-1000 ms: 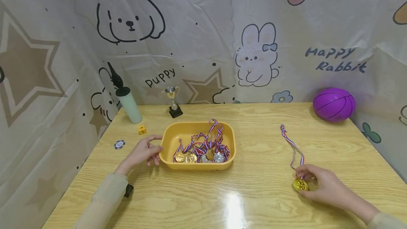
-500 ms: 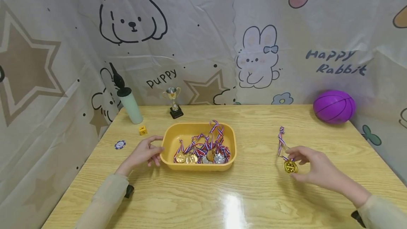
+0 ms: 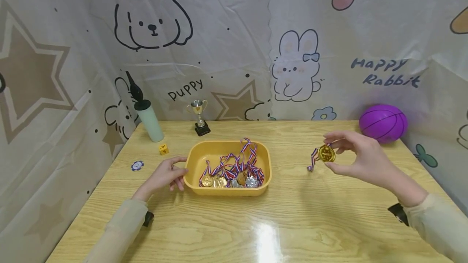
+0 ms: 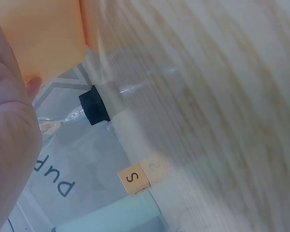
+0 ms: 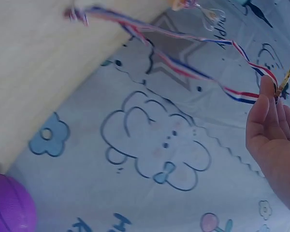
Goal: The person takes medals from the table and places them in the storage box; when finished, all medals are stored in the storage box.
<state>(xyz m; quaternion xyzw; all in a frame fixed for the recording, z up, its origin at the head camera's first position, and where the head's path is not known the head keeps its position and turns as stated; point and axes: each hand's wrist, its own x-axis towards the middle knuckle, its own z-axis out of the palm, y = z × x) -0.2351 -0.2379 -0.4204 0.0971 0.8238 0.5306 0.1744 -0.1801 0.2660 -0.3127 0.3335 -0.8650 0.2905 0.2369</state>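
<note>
My right hand [image 3: 360,158] pinches a gold medal [image 3: 326,153] above the table, right of the tray. Its red, white and blue ribbon [image 3: 312,160] hangs down to the wood; in the right wrist view the ribbon [image 5: 183,58] stretches from my fingers [image 5: 268,113] to the tabletop. A yellow tray [image 3: 196,158] sits mid-table with several gold and silver medals [image 3: 234,173] and tangled ribbons inside. My left hand [image 3: 166,173] rests against the tray's left end, thumb on its rim; the left wrist view shows the tray wall [image 4: 43,38] beside my palm [image 4: 9,145].
A purple ball [image 3: 383,121] lies at the back right. A small trophy [image 3: 199,117], a pale green bottle [image 3: 149,120], a yellow letter die [image 3: 163,149] and a blue poker chip [image 3: 136,166] stand at the back left. Cartoon-printed sheets wall the table.
My right hand has lifted the gold medal off the table and carried it up and away from me; the ribbon now trails from it. The left hand has stayed at the tray.
</note>
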